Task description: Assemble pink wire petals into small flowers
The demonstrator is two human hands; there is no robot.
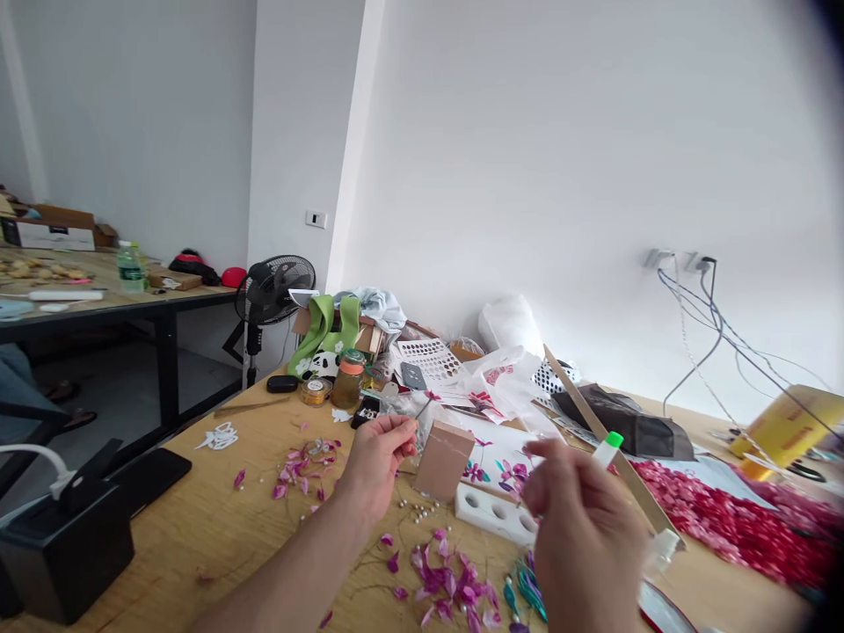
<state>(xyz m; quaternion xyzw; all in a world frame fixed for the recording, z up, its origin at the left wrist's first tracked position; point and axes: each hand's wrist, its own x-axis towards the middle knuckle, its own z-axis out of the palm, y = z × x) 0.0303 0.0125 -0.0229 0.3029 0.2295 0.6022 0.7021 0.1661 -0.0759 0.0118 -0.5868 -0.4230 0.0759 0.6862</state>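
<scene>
My left hand [379, 462] is closed in a pinch on a thin dark stem, with a small magenta flower [432, 396] at its upper end. My right hand [584, 523], partly blurred, has thumb and fingertips drawn together; anything between them is too small to make out. Just behind it shows a white tube with a green cap [614, 440], and I cannot tell whether the hand touches it. Between the hands stand a pinkish-brown block [443, 462] and a white holder with round holes [494, 514]. Loose magenta petals [452, 580] and teal pieces [529, 587] lie nearer me.
Beads [418, 508] and more petals [300, 470] are scattered on the wooden table [243, 510]. Jars [348, 382], papers and bags crowd the back. A black box with a cable [66, 554] sits front left; red-pink flower strands [718, 514] lie right, beside a wooden strip [584, 409].
</scene>
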